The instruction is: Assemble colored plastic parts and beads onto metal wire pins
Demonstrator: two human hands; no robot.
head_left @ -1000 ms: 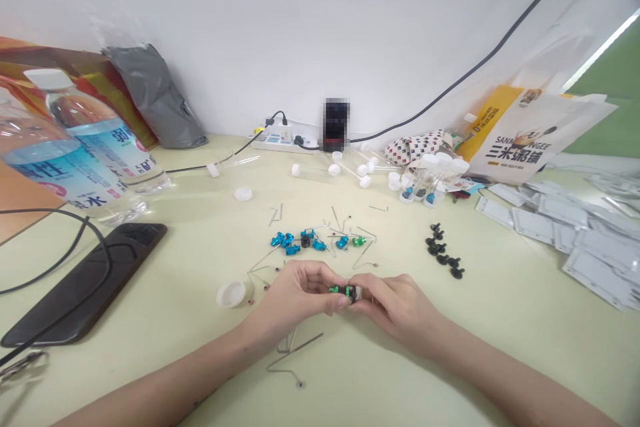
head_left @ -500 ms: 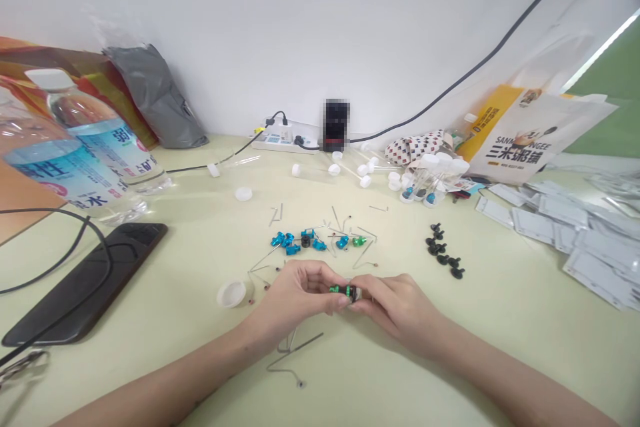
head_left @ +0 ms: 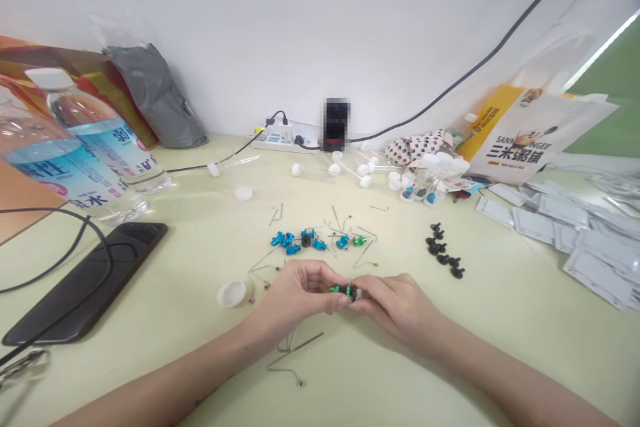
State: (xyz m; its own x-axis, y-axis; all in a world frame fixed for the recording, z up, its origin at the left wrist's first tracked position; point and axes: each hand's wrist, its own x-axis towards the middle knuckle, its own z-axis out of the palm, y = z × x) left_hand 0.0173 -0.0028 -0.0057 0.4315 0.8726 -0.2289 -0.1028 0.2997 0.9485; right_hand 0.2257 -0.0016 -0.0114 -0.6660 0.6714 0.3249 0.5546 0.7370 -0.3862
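Observation:
My left hand [head_left: 303, 290] is closed around a small green-and-black cylindrical part [head_left: 342, 290], thumb below and fingers above. From the other side, my right hand [head_left: 397, 300] pinches the same part at its right end, where a pale, clear-looking bit shows; the fingertips hide most of it. Just beyond the hands lie several blue metal parts [head_left: 293, 249], a black one [head_left: 306, 241] and a green one [head_left: 359, 240]. Thin bent metal rods [head_left: 307, 343] are scattered near my left wrist. A white round cap [head_left: 231, 293] rests left of my left hand.
Several black knobbed pieces [head_left: 443, 258] lie to the right. Clear tubes with white caps [head_left: 365, 181] are spread at the back. A phone [head_left: 90, 287] and water bottles [head_left: 107, 133] occupy the left; flat white packets [head_left: 600, 267] and a paper bag [head_left: 530, 133] the right.
The green-and-black part appears slightly turned between my fingers. Both hands otherwise keep their place, and the things on the table have not moved.

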